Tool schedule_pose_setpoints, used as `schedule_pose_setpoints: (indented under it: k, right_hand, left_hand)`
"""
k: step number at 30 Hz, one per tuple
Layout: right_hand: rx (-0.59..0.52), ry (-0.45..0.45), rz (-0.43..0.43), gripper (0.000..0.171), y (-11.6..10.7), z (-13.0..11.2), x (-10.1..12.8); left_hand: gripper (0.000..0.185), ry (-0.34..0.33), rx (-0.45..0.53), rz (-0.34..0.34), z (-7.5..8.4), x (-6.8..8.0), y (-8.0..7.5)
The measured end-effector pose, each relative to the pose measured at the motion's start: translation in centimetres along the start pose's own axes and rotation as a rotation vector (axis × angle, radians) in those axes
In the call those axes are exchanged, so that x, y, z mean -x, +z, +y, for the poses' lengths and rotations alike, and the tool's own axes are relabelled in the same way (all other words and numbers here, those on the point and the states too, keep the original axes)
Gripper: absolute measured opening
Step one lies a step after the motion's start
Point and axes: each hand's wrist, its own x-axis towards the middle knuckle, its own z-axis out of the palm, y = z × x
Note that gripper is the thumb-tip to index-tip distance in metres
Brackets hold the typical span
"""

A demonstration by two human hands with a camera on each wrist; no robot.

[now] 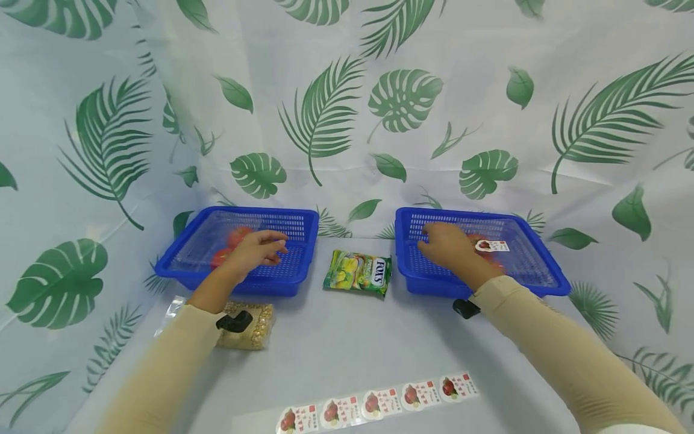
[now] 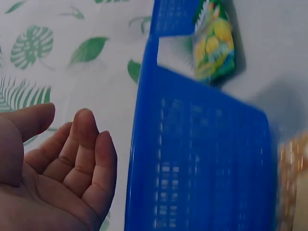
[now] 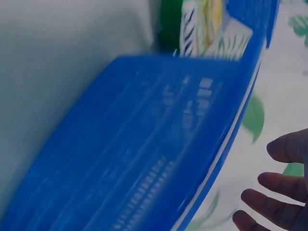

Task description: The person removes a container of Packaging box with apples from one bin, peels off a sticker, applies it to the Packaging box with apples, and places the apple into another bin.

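My left hand (image 1: 255, 253) hovers over the left blue basket (image 1: 301, 282), its fingers loosely bent and holding nothing. In that basket lie red round fruits (image 1: 221, 258) under clear plastic. The left wrist view shows the palm and relaxed fingers (image 2: 87, 130) beside the basket's side. Above the right blue basket (image 1: 420, 286) is my right hand (image 1: 447, 244), with bare, spread fingertips in the right wrist view. Partly hidden behind it are more red fruits (image 1: 496, 265) in clear plastic, with a white fruit-picture label (image 1: 491, 246) on top.
A green and yellow FOX'S packet (image 1: 358, 272) lies between the baskets. Near the left forearm is a clear bag of pale grains or nuts (image 1: 261, 328), partly covered by the sleeve. A strip of fruit-picture stickers (image 1: 371, 405) lies along the table's front.
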Motion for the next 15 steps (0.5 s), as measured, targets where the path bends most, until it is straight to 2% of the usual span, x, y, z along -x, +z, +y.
schedule_pose_setpoints:
  k: [6,9,15]
  right_hand:
    - [0.017,-0.064,0.025,0.044,1.2,-4.9,-1.3]
    - [0.036,-0.106,0.037,0.042,2.1,-7.1,-1.6]
    - [-0.031,-0.187,0.038,0.037,5.5,-10.8,-1.2]
  left_hand:
    - [0.038,0.042,-0.139,0.069,-0.8,-0.2,-3.6]
    - [0.041,0.055,-0.269,0.129,-1.2,-0.4,-5.2]
    - [0.047,0.019,-0.468,0.241,-2.1,-0.3,-7.8]
